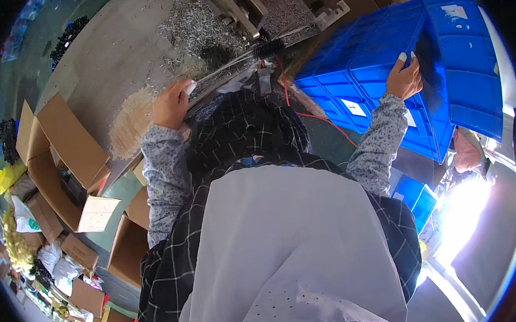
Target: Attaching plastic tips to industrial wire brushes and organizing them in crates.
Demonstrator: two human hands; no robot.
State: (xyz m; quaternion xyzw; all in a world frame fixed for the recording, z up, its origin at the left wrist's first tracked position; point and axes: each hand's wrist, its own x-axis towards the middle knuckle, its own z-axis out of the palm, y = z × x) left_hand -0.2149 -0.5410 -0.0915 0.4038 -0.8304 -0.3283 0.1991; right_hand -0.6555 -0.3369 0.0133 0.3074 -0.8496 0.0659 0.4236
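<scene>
My left hand (171, 105) is closed, thumb and fingers pinched around the end of a thin, pale rod. The rod runs up to the right towards a black bristly head (269, 48), so it looks like a wire-stemmed brush. My right hand (404, 81) is over the near rim of a large blue plastic crate (347, 67), beside dark bristly contents (432, 70). Its thumb and forefinger are apart, with nothing visible between them. White coverings show on fingertips of both hands. My curled right fingers are partly hidden.
Small metal pieces (202, 25) lie scattered on the worktable (104, 58) near a metal fixture (234, 9). An open cardboard box (55, 179) stands at the left. An orange cord (326, 120) hangs below the blue crate. Another blue bin (414, 198) is lower right.
</scene>
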